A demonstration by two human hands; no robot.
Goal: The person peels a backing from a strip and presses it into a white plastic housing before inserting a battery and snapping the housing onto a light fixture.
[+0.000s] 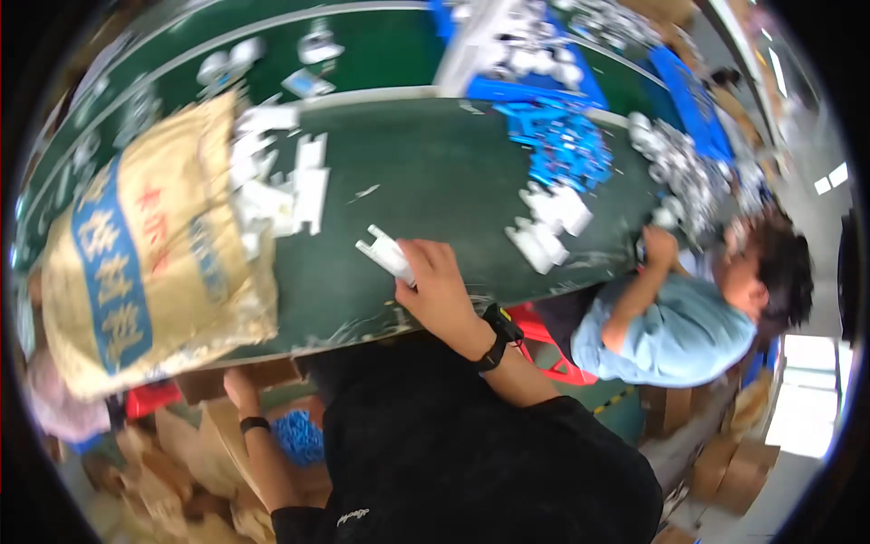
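My right hand (435, 286) rests on the green table (435, 172) near its front edge, fingers closed around a white plastic part (383, 251) that sticks out to the upper left. A black watch sits on that wrist. My left hand (239, 392) hangs below the table edge, beside a cardboard box (217, 444) that holds blue pieces (299, 437); I cannot make out its fingers or whether it holds anything.
A large tan woven sack (149, 254) lies on the table's left, with white plastic parts (281, 181) spilling beside it. More white parts (548, 227) and blue parts (562, 145) lie to the right. A co-worker in a light blue shirt (671, 326) leans at the table's right end.
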